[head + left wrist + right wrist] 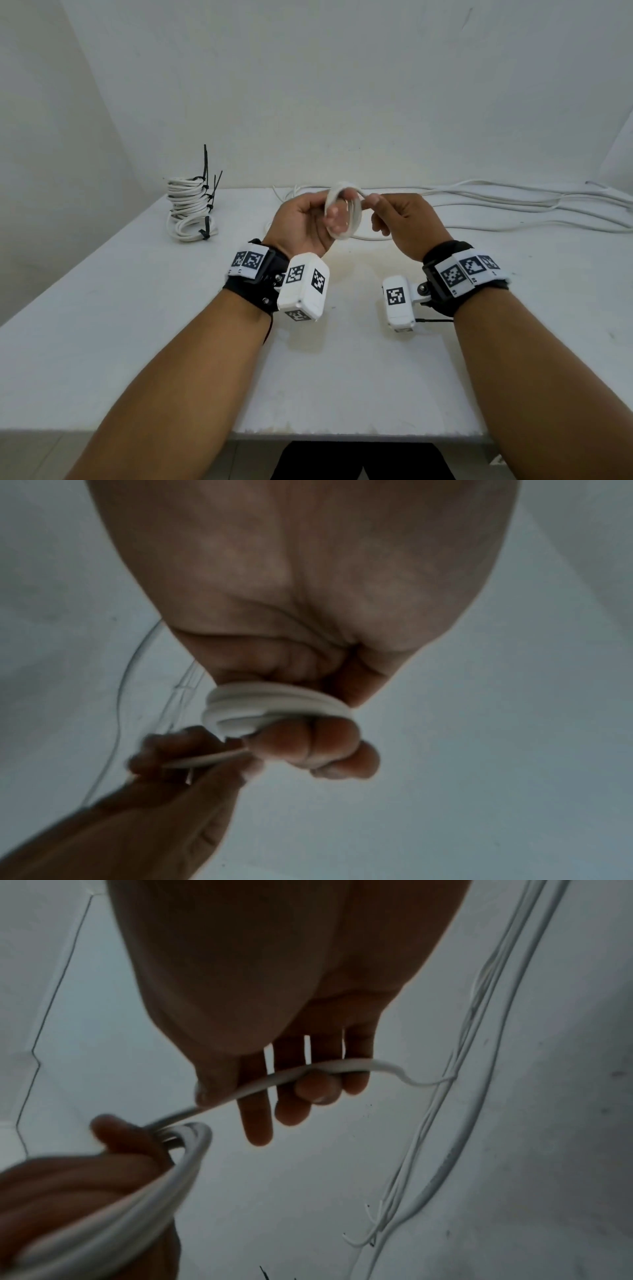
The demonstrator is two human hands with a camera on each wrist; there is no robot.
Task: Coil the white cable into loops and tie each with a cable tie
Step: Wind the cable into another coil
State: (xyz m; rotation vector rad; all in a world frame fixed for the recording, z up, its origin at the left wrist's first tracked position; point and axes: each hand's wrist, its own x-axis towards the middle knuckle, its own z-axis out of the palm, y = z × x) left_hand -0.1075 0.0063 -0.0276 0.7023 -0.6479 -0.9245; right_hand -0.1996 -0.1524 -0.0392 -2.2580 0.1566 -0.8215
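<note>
White cable [343, 212] loops ring the left hand [301, 222] fingers; the right hand [404, 222] pinches its strand beside them.

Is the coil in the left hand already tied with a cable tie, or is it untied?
Untied, as far as the views show. The coil sits bare around the left hand fingers, no black tie on it; the right hand pinches its cable.

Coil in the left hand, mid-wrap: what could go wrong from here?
1. The coil has no tie on it yet; if the left hand eases its grip, the loops may spring open.
2. The right hand only pinches the feed strand, so it could slip out.
3. The loose cable lies in overlapping runs on the table and might snag.
</note>
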